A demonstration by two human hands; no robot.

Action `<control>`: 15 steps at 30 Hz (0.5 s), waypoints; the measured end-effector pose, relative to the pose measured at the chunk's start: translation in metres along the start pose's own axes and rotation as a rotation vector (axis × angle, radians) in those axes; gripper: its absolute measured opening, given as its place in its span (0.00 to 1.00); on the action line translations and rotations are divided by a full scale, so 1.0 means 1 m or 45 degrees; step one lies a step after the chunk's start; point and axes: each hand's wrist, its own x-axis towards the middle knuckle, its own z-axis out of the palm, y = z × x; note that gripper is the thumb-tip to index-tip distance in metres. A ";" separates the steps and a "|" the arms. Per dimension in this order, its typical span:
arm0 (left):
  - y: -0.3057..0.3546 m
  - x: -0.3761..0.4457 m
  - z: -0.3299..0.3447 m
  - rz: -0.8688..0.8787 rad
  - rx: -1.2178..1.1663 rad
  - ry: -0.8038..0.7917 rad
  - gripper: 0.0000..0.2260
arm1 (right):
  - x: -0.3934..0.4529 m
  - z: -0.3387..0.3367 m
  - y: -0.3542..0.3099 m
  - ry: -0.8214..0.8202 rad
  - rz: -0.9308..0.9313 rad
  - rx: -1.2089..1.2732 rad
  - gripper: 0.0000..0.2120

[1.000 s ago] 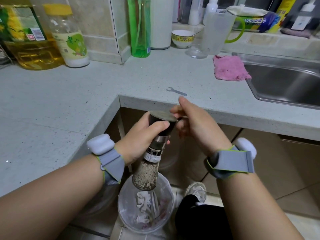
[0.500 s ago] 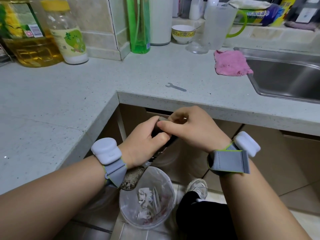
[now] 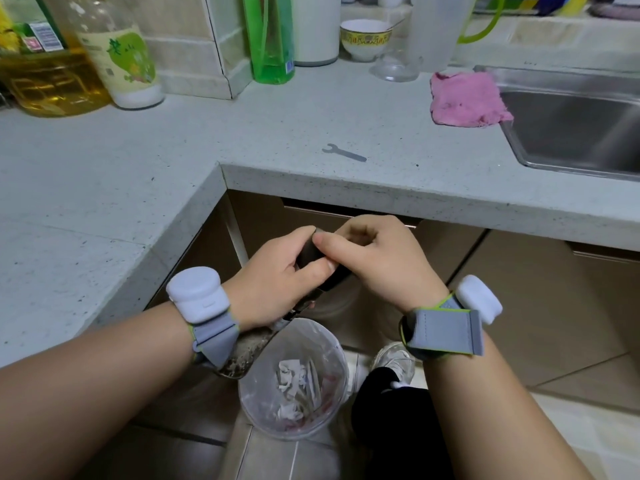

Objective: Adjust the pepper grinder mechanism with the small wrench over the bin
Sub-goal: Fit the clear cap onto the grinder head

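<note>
I hold the pepper grinder [image 3: 249, 351] tilted, its glass body of peppercorns pointing down-left under my left wrist, above the rim of the bin [image 3: 332, 344]. My left hand [image 3: 273, 282] is wrapped around its dark upper part. My right hand [image 3: 377, 261] grips the black cap end [image 3: 311, 254] from the right, fingers curled over it. The small flat wrench [image 3: 344, 153] lies alone on the counter near the front edge, above and beyond both hands. The translucent bin stands on the floor and holds crumpled paper scraps.
The pale counter [image 3: 138, 161] forms an L, with its edge just above my hands. A steel sink [image 3: 571, 126] and pink cloth [image 3: 464, 100] are at right. Oil bottles [image 3: 52, 74], a green bottle [image 3: 272, 39], a bowl [image 3: 365, 38] and a jug line the back wall. My shoe [image 3: 394, 362] is beside the bin.
The grinder went from nearly upright to steeply tilted and lower, over the bin. My right hand moved from the cap's side onto the cap end. The wrench stayed on the counter.
</note>
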 end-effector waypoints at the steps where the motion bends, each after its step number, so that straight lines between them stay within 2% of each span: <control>1: -0.001 -0.002 -0.001 0.014 0.052 -0.006 0.23 | -0.001 0.003 0.002 -0.004 0.003 0.011 0.17; 4: 0.001 -0.002 -0.001 0.057 0.193 -0.024 0.25 | -0.003 0.004 0.007 -0.040 0.023 0.079 0.16; 9: 0.002 -0.001 0.000 0.040 0.256 0.024 0.28 | -0.004 0.005 0.009 -0.067 0.050 0.190 0.15; 15: 0.001 0.000 0.002 0.063 0.180 0.042 0.28 | -0.007 0.002 0.009 -0.025 -0.024 0.142 0.15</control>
